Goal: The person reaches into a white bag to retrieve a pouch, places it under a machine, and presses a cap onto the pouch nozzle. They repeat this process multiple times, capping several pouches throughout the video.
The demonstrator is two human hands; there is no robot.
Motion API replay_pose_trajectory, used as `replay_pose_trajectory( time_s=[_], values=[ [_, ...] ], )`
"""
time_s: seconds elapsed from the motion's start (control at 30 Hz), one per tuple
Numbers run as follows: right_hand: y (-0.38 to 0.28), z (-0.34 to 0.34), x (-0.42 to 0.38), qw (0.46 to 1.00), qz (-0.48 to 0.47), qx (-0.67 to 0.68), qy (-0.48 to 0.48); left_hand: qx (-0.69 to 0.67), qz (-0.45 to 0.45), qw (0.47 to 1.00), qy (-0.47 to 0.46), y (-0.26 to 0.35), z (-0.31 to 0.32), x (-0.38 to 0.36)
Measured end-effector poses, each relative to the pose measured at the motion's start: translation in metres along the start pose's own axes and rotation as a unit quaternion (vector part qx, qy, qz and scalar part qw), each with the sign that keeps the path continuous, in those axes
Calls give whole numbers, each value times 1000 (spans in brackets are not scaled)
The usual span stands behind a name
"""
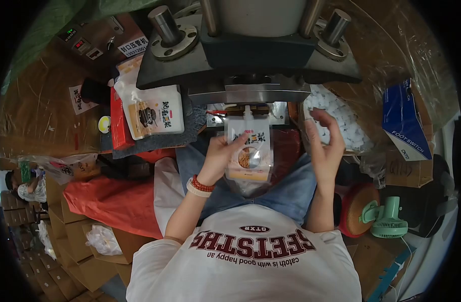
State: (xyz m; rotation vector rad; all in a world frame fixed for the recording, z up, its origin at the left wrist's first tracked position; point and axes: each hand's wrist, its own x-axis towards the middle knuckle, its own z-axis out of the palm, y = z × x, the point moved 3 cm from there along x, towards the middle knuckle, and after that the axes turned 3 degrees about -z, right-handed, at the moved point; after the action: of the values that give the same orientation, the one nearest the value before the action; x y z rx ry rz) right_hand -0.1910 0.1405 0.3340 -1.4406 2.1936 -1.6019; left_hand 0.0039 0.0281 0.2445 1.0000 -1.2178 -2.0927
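Note:
My left hand (223, 157), with red beads and a pale band at the wrist, pinches the left side of a printed spout pouch (255, 162). The pouch hangs upright over my lap, its white spout (248, 111) up at a metal holder (235, 109) beneath the press. On the right, my right hand (325, 146) is raised with thumb and index finger curved and their tips apart. Nothing shows plainly between them. Close behind it lies a heap of small white pieces (336, 118), too small to name surely.
The metal press (250, 93) overhangs the work spot. More printed pouches (157, 113) lie on a grey mat (192, 118) at left, beside a red box (120, 118). A control panel (89, 43) stands far left. At right are a blue foot-switch box (404, 123) and a green fan (390, 221).

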Motion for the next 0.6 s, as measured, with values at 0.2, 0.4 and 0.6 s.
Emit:
replay_pose_trajectory(
  time_s=[0.2,0.4,0.6],
  values=[
    [70,15,15,922,-16,-379,-79,-67,-39,997,-29,6,-5,32],
    [74,13,15,948,-49,-285,-133,433,190,866,159,45,-53,8],
    [81,14,16,972,-9,-214,-93,759,240,553,246,37,-138,-50]
  ],
)
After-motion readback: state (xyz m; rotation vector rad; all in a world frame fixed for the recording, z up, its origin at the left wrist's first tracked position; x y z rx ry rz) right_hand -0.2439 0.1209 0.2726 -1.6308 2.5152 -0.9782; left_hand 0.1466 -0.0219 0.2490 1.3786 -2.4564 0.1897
